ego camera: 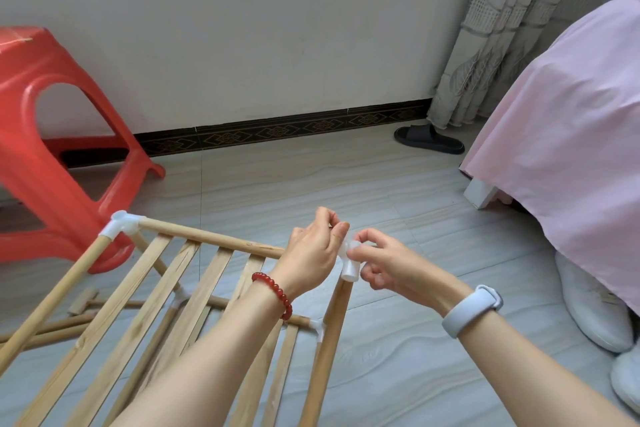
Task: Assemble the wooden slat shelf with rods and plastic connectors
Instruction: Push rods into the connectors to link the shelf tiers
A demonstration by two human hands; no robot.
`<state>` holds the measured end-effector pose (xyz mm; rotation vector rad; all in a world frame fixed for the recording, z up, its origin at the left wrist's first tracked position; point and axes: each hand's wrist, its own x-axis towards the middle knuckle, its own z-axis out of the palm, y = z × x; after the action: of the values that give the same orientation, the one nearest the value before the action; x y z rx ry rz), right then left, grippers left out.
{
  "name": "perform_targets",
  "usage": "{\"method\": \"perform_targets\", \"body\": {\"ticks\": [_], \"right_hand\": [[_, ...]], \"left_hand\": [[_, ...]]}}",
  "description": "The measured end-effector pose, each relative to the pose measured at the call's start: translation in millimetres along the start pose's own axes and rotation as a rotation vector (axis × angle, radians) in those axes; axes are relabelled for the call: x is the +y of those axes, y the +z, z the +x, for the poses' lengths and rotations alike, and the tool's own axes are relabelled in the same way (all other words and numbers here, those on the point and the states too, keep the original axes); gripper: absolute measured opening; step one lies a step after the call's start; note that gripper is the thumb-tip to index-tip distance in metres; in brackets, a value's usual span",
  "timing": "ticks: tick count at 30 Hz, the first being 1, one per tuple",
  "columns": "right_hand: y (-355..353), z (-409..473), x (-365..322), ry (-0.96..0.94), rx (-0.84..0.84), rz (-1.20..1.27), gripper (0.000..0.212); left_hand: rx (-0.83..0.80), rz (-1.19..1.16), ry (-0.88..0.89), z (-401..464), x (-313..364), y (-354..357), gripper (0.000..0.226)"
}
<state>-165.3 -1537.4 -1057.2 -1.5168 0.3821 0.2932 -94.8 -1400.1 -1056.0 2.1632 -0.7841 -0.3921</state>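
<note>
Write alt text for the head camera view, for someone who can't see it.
Both hands, left hand and right hand, hold a white plastic connector at the corner of a wooden slat shelf. A red stool stands beyond it on the tiled floor.

white connector (349, 262) half hidden behind both hands' fingers, slats (145, 291) and rods cut off below — red stool (52, 135) cropped at left

No text, label, brand, number or sign can be read on anything here.

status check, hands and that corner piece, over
Left hand and right hand both pinch white plastic corner connector atop wooden rod. Nothing in the way.
</note>
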Motion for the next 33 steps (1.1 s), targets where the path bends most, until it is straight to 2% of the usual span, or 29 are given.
{"method": "perform_targets", "body": {"ticks": [3,6,7,9,11,14,17,20,23,26,28,30,33], "right_hand": [[4,1,-3,-0.078,0.073,-0.125,0.008],[-1,1,1,-0.102,0.214,0.091,0.009],[-4,2,5,-0.098,0.252,0.198,0.009],[-8,3,16,-0.073,0.292,0.313,0.008],[-5,4,27,-0.048,0.285,0.291,0.006],[6,1,32,-0.042,0.266,0.204,0.004],[11,-3,33,-0.067,0.271,0.126,0.009],[20,-10,43,-0.068,0.259,0.063,0.006],[38,-17,51,-0.078,0.216,0.010,0.013],[70,-22,57,-0.110,0.125,-0.014,0.006],[93,-27,63,-0.113,0.086,-0.018,0.004],[118,-34,69,-0.107,0.062,-0.058,0.008],[137,-40,73,-0.127,0.073,-0.137,0.015]], "left_hand": [[0.070,-0.063,-0.043,-4,-2,2,0.016],[0.216,-0.050,-0.124,-16,-2,8,0.020],[0.204,-0.021,-0.161,-23,-2,11,0.021],[0.026,0.095,-0.255,-42,-1,24,0.035],[-0.137,0.158,-0.293,-60,-2,41,0.040],[-0.092,0.150,-0.218,-77,-9,55,0.026],[-0.056,0.114,-0.155,-81,-22,51,0.023],[-0.129,0.150,-0.111,-90,-35,35,0.018],[-0.215,0.206,-0.073,-108,-55,10,0.013],[-0.274,0.304,-0.075,-135,-75,-18,0.033],[-0.245,0.374,-0.102,-155,-81,-32,0.039],[-0.165,0.455,-0.131,-178,-88,-42,0.034],[-0.045,0.540,-0.117,-201,-93,-48,0.050]]}}
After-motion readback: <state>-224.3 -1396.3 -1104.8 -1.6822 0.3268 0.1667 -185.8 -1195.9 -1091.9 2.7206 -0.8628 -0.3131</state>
